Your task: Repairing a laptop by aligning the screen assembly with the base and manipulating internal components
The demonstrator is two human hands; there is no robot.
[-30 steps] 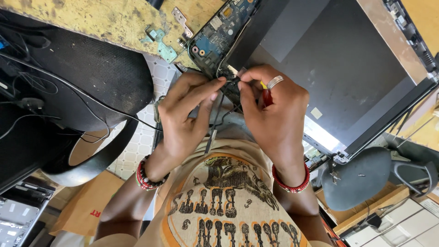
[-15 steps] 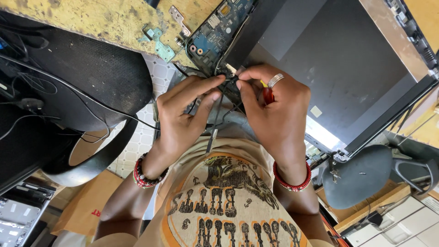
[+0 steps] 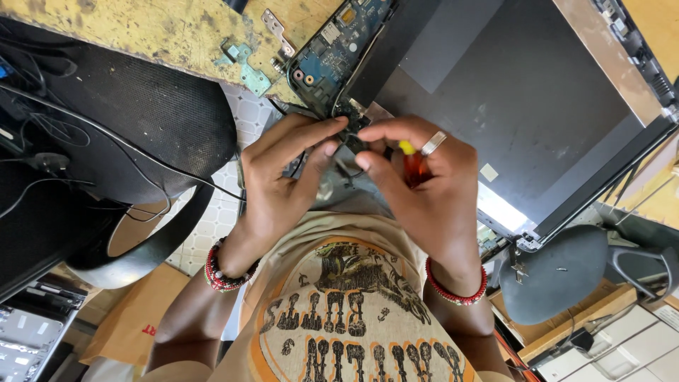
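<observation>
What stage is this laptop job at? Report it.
Done: the laptop lies open on the bench, its blue circuit board bared, with two loose metal hinges beside it. In hand: the left hand pinches a small dark part at the board's edge; the right hand holds a red and yellow screwdriver. Left: the board sits uncovered.

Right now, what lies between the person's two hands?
In the head view, a small dark circuit part with thin wires sits between the left hand and right hand, pinched by both hands' fingertips.
</observation>
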